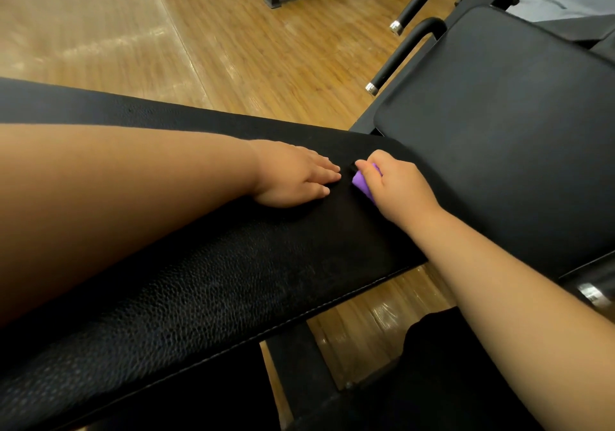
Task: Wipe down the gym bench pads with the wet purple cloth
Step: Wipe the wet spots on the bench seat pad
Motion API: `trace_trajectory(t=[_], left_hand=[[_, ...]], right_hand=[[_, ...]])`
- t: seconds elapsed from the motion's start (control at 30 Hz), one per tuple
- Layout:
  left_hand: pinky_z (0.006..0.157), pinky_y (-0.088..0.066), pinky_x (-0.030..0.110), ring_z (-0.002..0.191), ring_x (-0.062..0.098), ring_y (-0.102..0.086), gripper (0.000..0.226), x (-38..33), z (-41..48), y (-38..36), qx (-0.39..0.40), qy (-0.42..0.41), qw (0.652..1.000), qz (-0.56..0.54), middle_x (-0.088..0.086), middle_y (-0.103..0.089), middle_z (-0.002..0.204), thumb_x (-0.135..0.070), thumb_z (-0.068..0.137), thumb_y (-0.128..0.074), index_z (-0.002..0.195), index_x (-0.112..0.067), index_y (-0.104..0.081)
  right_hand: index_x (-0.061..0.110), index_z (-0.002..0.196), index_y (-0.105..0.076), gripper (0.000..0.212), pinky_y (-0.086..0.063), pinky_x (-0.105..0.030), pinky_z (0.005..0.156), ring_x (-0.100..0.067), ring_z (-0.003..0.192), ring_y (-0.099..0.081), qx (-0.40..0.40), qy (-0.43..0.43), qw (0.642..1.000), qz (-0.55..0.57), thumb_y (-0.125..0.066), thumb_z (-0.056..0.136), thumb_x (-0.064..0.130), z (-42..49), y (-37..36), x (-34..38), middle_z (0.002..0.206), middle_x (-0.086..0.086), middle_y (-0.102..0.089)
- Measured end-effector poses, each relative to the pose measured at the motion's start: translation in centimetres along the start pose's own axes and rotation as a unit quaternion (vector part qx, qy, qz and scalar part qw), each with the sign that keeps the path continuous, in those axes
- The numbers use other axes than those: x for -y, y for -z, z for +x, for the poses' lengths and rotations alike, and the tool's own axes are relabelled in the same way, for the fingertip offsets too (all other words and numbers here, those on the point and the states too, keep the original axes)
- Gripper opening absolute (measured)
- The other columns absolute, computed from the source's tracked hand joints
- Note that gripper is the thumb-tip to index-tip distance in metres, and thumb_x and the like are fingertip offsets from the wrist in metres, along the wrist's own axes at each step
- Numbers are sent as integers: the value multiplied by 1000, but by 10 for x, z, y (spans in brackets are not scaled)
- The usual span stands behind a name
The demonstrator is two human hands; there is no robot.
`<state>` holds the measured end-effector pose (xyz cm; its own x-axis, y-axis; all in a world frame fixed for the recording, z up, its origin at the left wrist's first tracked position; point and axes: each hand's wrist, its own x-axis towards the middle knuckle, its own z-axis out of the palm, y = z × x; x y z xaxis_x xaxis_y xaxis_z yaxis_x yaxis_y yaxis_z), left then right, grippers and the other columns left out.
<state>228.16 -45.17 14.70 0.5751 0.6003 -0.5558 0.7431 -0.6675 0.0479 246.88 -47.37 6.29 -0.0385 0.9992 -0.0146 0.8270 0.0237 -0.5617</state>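
The back pad is steadied by the flat, released left grip while the purple cloth is clenched in the right grip at the pad's end, mid-wipe; a stroke across the seat pad seems called for next.

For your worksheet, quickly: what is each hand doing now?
Left hand: open, flat on the black leather pad.
Right hand: gripping the folded purple cloth.
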Motion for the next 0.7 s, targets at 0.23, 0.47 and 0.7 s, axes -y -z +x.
trace_trajectory(t=[0.23,0.47,0.7], left_hand=[[121,-6,35,149,11,-4,52,0,2,-1,0,1,1000,6,-8,-10,162,-38,105,-26,154,-27,-15],[121,-5,31,149,8,-4,52,0,1,-2,-3,-2,1000,7,-11,-10,162,-38,105,-26,154,-27,-16],[121,-7,33,148,8,-4,52,-1,1,-1,2,1,1000,16,-12,-9,162,-39,104,-26,154,-28,-14]], right_hand=[[24,95,-50,22,-39,-27,60,-6,75,-51,8,84,996,18,-42,99,44,-19,-2,8,82,10,-54],[20,96,-50,26,-38,-29,58,-10,70,-51,15,-3,1000,5,-39,101,43,3,1,-11,83,1,-58],[22,98,-53,26,-43,-34,67,-15,77,-54,47,39,998,23,-39,101,43,-7,5,-9,84,3,-58]])
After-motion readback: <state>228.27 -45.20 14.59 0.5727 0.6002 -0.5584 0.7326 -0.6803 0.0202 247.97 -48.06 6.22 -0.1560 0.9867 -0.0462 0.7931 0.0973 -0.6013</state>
